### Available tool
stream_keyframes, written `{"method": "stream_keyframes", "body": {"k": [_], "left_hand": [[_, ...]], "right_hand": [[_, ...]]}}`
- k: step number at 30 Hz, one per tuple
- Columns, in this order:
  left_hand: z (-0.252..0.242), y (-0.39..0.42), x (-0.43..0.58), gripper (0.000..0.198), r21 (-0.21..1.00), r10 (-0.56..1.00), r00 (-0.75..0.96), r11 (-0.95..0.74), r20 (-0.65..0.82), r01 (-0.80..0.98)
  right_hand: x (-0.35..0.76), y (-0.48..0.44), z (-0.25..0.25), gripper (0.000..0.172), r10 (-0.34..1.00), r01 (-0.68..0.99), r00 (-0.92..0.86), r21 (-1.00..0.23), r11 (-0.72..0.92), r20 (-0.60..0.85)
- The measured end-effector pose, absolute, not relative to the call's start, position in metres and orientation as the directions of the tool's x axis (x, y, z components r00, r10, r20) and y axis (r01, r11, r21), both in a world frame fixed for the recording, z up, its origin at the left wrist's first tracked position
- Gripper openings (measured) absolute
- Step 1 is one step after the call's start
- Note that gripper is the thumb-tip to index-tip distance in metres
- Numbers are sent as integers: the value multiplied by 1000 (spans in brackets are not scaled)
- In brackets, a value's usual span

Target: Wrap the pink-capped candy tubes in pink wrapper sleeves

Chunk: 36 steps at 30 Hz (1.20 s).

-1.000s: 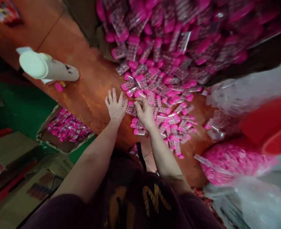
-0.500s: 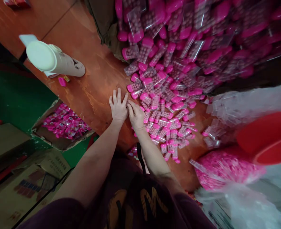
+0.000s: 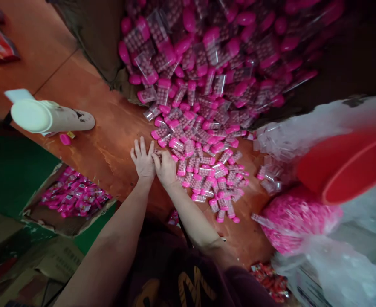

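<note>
My left hand (image 3: 144, 163) lies palm down on the orange-brown tabletop (image 3: 111, 157), its fingers spread apart. Right beside it, my right hand (image 3: 166, 169) is closed in a pinch, thumb and fingertips meeting near the left index finger. Whatever is between those fingertips is too small and hidden to make out. Small clear containers with pink caps, full of pale pink beads, form a loose spread (image 3: 207, 170) just right of my hands. It runs up into a much larger heap (image 3: 188, 64) at the top.
A white cylindrical bottle (image 3: 63, 117) stands at the left, with a pink cap (image 3: 65, 139) nearby. Below the table edge sits a carton (image 3: 30, 212) of pink wrapped packets. At the right are a red bucket (image 3: 316, 157) and a bag of pink pieces (image 3: 296, 224).
The whole view has shifted, so the table and its contents appear lower and farther left. My hands keep nearly the same pose beside the spread of containers.
</note>
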<state>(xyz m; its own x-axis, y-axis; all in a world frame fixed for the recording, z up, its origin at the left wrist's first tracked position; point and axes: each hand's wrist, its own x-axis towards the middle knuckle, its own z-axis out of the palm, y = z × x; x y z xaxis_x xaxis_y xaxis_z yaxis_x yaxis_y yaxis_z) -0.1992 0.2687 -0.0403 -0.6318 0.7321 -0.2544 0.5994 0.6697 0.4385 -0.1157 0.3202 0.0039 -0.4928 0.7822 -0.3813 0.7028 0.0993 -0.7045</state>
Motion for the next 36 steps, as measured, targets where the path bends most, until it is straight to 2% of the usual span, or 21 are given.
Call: {"method": "stream_keyframes", "body": {"k": [2, 7, 12, 16, 18, 21, 23, 27, 32, 36], "left_hand": [[-42, 268, -199, 48, 434, 738, -628, 664, -248, 609], [-43, 268, -200, 48, 425, 732, -638, 669, -238, 609], [-46, 267, -200, 48, 398, 741, -638, 660, -208, 637], [-48, 268, -195, 46, 379, 748, -649, 646, -142, 662], [-48, 268, -192, 47, 365, 753, -652, 633, -84, 683], [-48, 269, -188, 49, 356, 753, -657, 625, -41, 695], [-50, 269, -188, 50, 356, 757, -652, 617, -28, 702], [-54, 267, -188, 51, 353, 766, -643, 602, 1, 717], [-56, 267, -188, 50, 331, 771, -636, 596, 19, 732], [-56, 267, -188, 52, 313, 774, -633, 595, 25, 740]], "right_hand": [[-116, 320, 5, 22, 798, 668, -498, -737, 103, -340], [-113, 319, 11, 33, 791, 614, -537, -779, 128, -293], [-118, 313, 11, 27, 772, 676, -512, -731, 91, -377], [-112, 337, 18, 32, 786, 672, -545, -712, 202, -291], [-103, 375, 25, 40, 831, 697, -517, -664, 269, -206], [-86, 451, 34, 56, 941, 859, -333, -430, 277, -60], [-77, 494, 36, 67, 964, 918, -266, -308, 249, -14], [-62, 514, 26, 70, 942, 926, -326, -228, 302, -78], [-32, 463, 18, 65, 912, 916, -364, -247, 315, -189], [0, 440, 35, 64, 848, 885, -452, -258, 387, -278]]}}
